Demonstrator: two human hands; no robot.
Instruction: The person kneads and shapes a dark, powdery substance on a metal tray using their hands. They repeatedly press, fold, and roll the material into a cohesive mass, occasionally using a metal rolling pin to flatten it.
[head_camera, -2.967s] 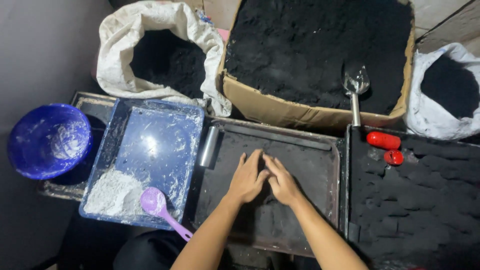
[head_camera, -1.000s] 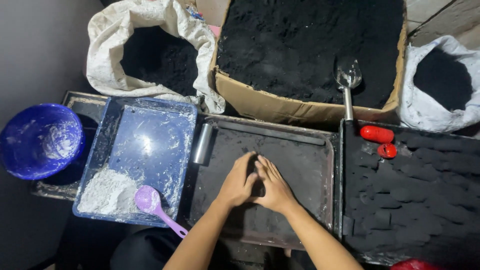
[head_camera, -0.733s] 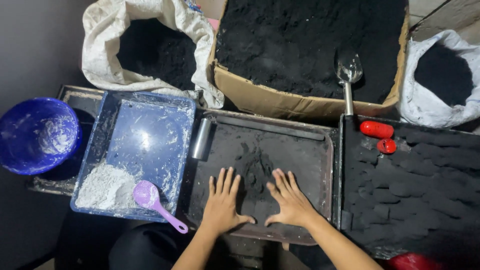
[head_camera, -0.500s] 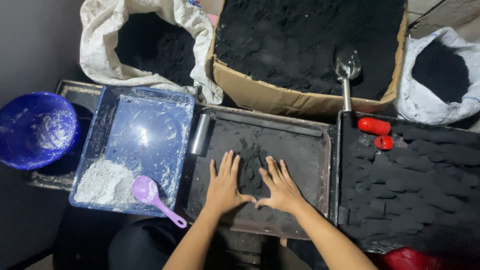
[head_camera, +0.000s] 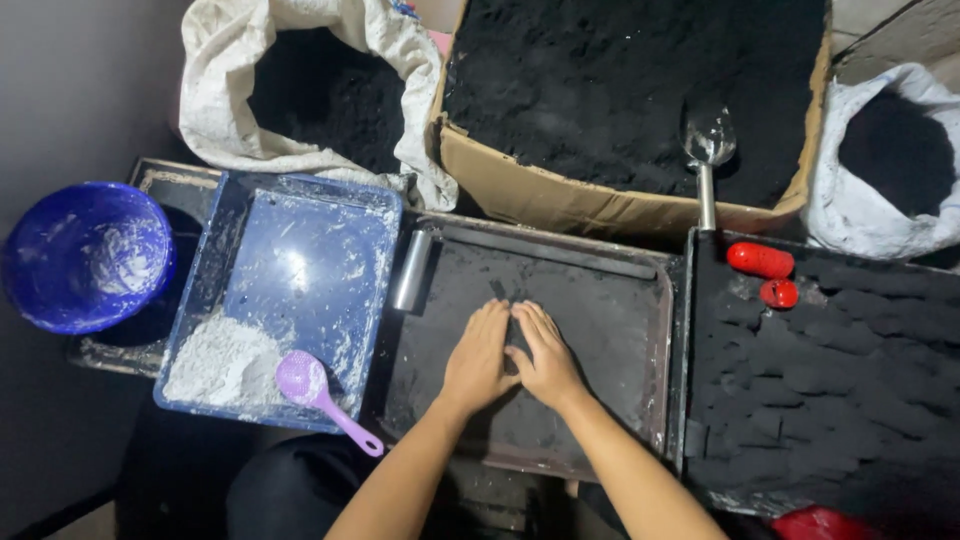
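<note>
Fingers (head_camera: 500, 325) atop black powder (head_camera: 560, 300)

The black powder under the left hand (head_camera: 478, 358) and right hand (head_camera: 548, 362) is hidden by the palms. The far brown cardboard box (head_camera: 560, 195) and a near-right red object (head_camera: 818, 523) are cut off.

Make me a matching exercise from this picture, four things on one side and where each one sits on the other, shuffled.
Things:
1. purple scoop
2. metal scoop
3. hands
4. red handle

Places:
A. in the cardboard box of black powder
B. pressed together on the middle dark tray
C. in the blue tray, beside the white powder
D. far edge of the right black tray

Pairs: 1-C, 2-A, 3-B, 4-D
</note>
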